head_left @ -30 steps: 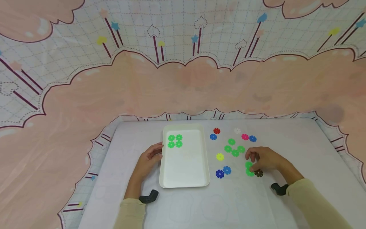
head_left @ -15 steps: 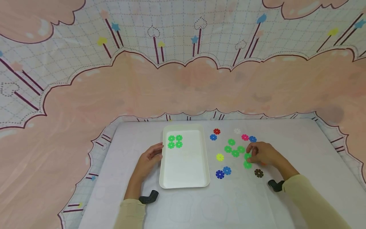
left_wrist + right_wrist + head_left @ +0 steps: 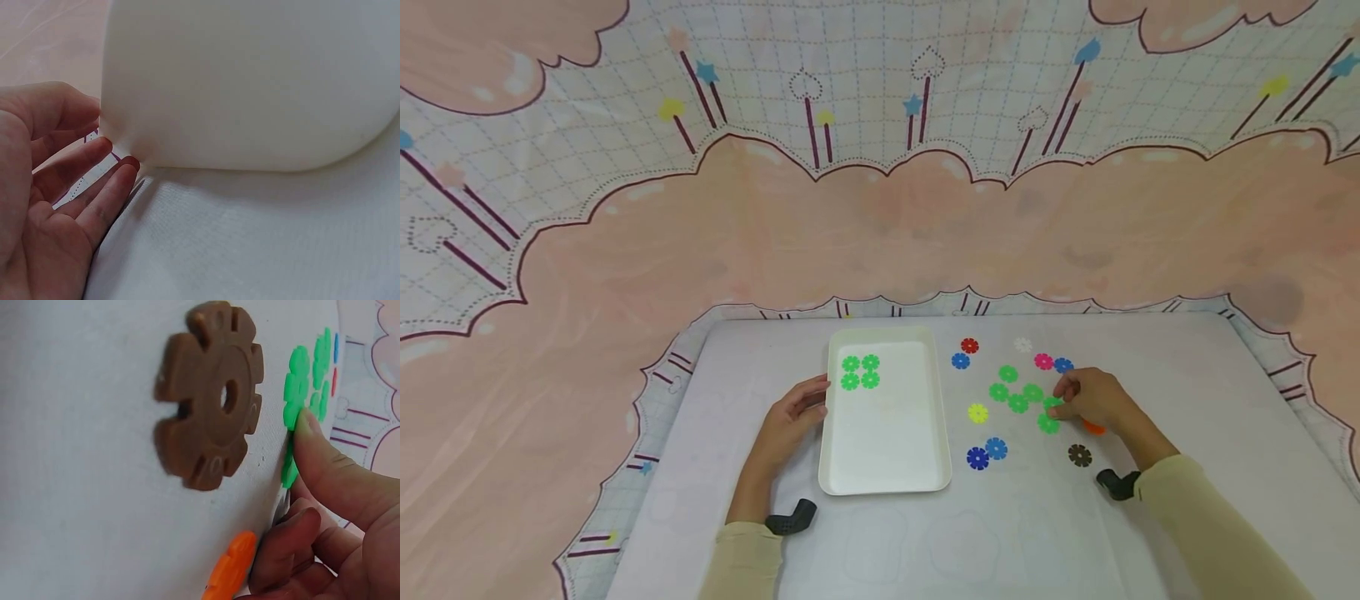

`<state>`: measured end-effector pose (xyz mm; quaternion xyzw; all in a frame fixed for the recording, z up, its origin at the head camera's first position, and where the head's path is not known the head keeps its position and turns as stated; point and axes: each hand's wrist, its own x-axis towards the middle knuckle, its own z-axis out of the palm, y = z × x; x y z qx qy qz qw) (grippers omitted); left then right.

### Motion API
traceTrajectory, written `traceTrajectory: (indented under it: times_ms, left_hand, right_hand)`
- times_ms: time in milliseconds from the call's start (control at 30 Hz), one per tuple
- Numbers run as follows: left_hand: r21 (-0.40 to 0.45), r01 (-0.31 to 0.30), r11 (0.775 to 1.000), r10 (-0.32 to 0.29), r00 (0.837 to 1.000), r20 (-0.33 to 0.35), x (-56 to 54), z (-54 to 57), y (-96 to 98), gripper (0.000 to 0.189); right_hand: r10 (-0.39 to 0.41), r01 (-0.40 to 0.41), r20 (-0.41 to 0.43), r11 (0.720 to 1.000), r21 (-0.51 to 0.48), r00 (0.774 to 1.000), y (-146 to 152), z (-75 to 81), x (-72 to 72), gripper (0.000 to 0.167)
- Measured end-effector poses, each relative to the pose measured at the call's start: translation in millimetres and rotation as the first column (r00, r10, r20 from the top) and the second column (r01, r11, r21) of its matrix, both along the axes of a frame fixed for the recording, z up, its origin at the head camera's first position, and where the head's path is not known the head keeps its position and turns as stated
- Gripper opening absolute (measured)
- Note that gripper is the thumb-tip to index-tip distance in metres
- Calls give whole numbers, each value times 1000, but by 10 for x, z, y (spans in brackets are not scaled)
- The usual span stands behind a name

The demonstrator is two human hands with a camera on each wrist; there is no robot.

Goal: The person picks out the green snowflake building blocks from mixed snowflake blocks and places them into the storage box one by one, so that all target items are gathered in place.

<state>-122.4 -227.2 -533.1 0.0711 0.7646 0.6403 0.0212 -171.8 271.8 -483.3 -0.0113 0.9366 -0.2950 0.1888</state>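
My left hand (image 3: 795,417) rests against the left side of the white tray (image 3: 880,492); in the left wrist view its fingertips (image 3: 128,161) touch the tray wall. Several green snowflake discs (image 3: 870,380) lie in a block at the tray's upper left. On the table to the right, my right hand (image 3: 1093,404) holds two green notched discs between thumb and fingers, the lower one (image 3: 1048,424) partly showing. The right wrist view has the thumb (image 3: 337,469) on a green disc (image 3: 297,390). More green discs (image 3: 1018,403) lie just left of that hand.
A brown disc (image 3: 1079,456) and an orange disc (image 3: 1095,427) lie near the right wrist. Around the green group are yellow (image 3: 977,413), dark blue (image 3: 977,458), light blue (image 3: 996,448), red (image 3: 970,345), white (image 3: 1023,344) and pink (image 3: 1043,362) discs.
My right hand has slid the two green discs away from the brown disc, up and slightly left toward the other green ones. The orange disc has come into view. The left hand stays put.
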Motion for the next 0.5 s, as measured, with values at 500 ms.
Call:
traceTrajectory:
  times_ms: [500]
  left_hand:
    - [-10,-12,1000,12,1000,14,4,6,7,40]
  right_hand:
    - [-47,47,-16,999,23,999,10,3,10,38]
